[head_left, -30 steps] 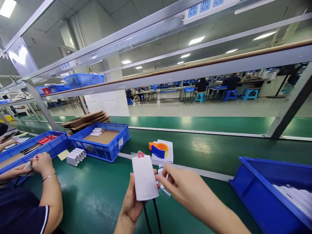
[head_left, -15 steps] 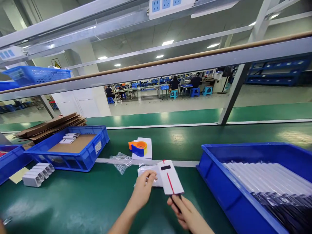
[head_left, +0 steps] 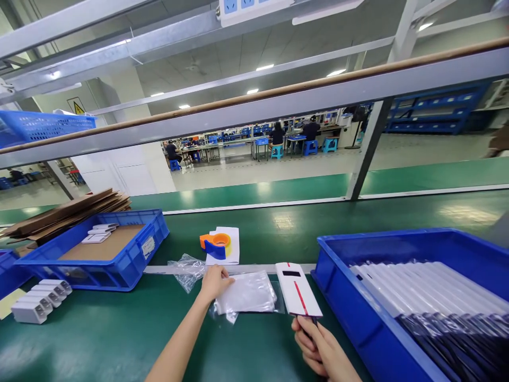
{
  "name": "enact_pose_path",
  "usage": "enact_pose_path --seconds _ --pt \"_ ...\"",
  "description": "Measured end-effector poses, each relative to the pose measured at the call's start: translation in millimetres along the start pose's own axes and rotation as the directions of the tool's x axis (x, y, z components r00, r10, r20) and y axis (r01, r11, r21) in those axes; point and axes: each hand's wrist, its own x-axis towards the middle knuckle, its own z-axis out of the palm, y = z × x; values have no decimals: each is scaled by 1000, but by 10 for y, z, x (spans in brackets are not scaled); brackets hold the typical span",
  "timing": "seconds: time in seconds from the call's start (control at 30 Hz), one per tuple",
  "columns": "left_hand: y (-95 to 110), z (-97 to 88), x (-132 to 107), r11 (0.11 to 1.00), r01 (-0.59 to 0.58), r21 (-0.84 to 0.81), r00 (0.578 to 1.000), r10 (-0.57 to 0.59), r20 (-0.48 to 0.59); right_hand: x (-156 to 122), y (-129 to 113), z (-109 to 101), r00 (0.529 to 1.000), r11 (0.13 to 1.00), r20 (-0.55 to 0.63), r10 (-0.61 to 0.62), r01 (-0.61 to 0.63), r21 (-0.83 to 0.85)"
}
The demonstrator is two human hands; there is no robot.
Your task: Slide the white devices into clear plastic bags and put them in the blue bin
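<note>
My right hand [head_left: 324, 345] is closed round the black cable at the lower end of a flat white device [head_left: 299, 291]. The device has a dark window and a red stripe, and is held up off the bench. My left hand [head_left: 214, 282] rests at the upper left corner of a stack of clear plastic bags [head_left: 248, 292], its fingertips pinched at the bag's edge. Just behind that hand, an orange and blue tape dispenser [head_left: 217, 245] lies on a white paper [head_left: 234, 254]. A crumpled clear bag [head_left: 186, 270] lies left of it.
A blue bin [head_left: 358, 313] at right holds rows of bagged white devices with dark cables. On the left stands a blue tray [head_left: 115, 270] with white pieces on cardboard. Small white boxes [head_left: 40, 302] sit before it, flattened cardboard [head_left: 67, 215] behind. A metal post [head_left: 369, 148] rises at the back.
My left hand has moved left and onto the corner of the bag stack. My right hand has carried the white device to the right, uncovering the stack. The view has shifted slightly.
</note>
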Motion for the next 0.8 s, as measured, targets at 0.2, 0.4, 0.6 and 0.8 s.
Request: enact_pose_path --seconds 0.2,0.4,0.6,0.8 --pt "99 -164 -97 958 -107 -265 994 113 5 -33 -26 -15 999 999 -23 -41 41 -17" --pt "295 -539 -651 817 -106 -566 954 244 172 -96 -155 85 997 983 -21 -74 69 -172" --pt "432 -865 -1208 733 108 -671 855 276 440 -184 -221 288 993 961 45 -113 121 -250" --pt "396 -906 -1393 721 170 -672 799 299 522 -432 -275 518 962 908 272 -17 129 -400"
